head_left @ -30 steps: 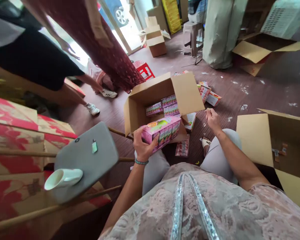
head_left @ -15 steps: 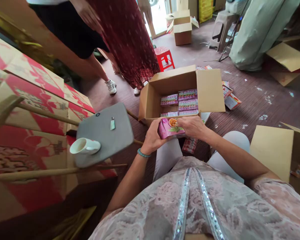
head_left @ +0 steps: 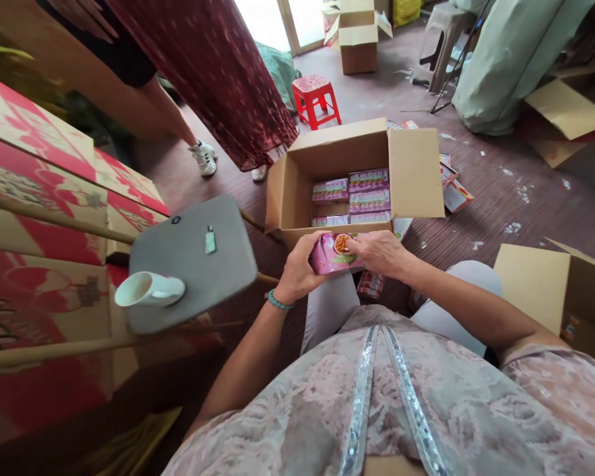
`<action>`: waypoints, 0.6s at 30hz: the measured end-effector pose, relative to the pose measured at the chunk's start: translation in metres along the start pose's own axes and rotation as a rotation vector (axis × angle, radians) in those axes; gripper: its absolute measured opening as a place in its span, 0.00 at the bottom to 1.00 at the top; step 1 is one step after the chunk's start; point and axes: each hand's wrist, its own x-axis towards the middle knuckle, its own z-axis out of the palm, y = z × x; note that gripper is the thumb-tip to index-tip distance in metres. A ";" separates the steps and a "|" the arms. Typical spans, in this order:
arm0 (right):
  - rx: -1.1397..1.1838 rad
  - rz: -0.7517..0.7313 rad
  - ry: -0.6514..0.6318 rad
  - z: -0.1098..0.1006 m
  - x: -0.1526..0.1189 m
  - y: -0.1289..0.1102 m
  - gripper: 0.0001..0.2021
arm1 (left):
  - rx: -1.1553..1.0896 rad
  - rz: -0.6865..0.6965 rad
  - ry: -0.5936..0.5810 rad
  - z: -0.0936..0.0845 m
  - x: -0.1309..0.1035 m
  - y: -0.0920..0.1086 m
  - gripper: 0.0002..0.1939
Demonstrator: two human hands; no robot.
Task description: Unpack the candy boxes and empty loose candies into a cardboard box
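Observation:
Between my hands is a pink printed pack (head_left: 331, 254) with a round picture of cut fruit on its face. My left hand (head_left: 300, 268) grips its left end, thumb along the upper edge. My right hand (head_left: 381, 252) is closed at its right end, fingertips pinched on the upper right part. The pack is above my knees, just in front of the near wall of an open cardboard box (head_left: 297, 198). Inside that box lie several purple-pink packs (head_left: 369, 199) in rows. Below my right hand, a red pack (head_left: 371, 285) lies on the floor.
A grey folding stool (head_left: 198, 277) at left bears a white mug (head_left: 149, 289) and a lighter (head_left: 210, 240). Another open box (head_left: 533, 284) stands at right. Ahead are a red stool (head_left: 316, 99) and a person in a dark red skirt (head_left: 218, 73). Flat printed packaging (head_left: 457, 198) lies right of the box.
The view has shifted slightly. Both hands still hold the pink pack, now tipped a little so its face shows more levelly. The people ahead appear farther left.

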 end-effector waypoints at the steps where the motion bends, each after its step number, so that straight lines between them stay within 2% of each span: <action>1: -0.005 0.028 -0.016 0.006 -0.004 0.010 0.16 | 0.004 -0.009 0.001 -0.001 0.001 -0.001 0.40; 4: -0.021 0.168 -0.085 0.034 -0.020 0.049 0.16 | -0.004 -0.041 0.015 -0.004 0.001 -0.005 0.41; 7: -0.010 0.324 -0.165 0.066 -0.049 0.098 0.15 | -0.016 -0.069 0.025 -0.007 -0.004 -0.007 0.43; 9: 0.055 0.495 -0.206 0.083 -0.076 0.132 0.11 | -0.002 -0.122 0.076 -0.011 -0.007 -0.010 0.44; 10: 0.108 0.612 -0.183 0.088 -0.089 0.148 0.09 | 0.008 -0.161 0.120 -0.013 -0.006 -0.012 0.44; 11: 0.173 0.735 -0.105 0.092 -0.101 0.162 0.08 | 0.015 -0.200 0.167 -0.014 -0.004 -0.013 0.44; 12: 0.244 0.854 0.031 0.095 -0.112 0.174 0.10 | 0.015 -0.224 0.199 -0.013 0.001 -0.014 0.44; 14: 0.397 1.041 0.384 0.097 -0.127 0.190 0.15 | -0.011 -0.199 0.182 -0.002 0.017 -0.007 0.44; 16: 0.558 1.136 0.690 0.101 -0.134 0.196 0.18 | -0.053 -0.099 0.076 0.028 0.036 0.011 0.44; 18: 0.666 1.221 0.881 0.107 -0.140 0.195 0.20 | -0.082 -0.003 -0.037 0.076 0.053 0.038 0.40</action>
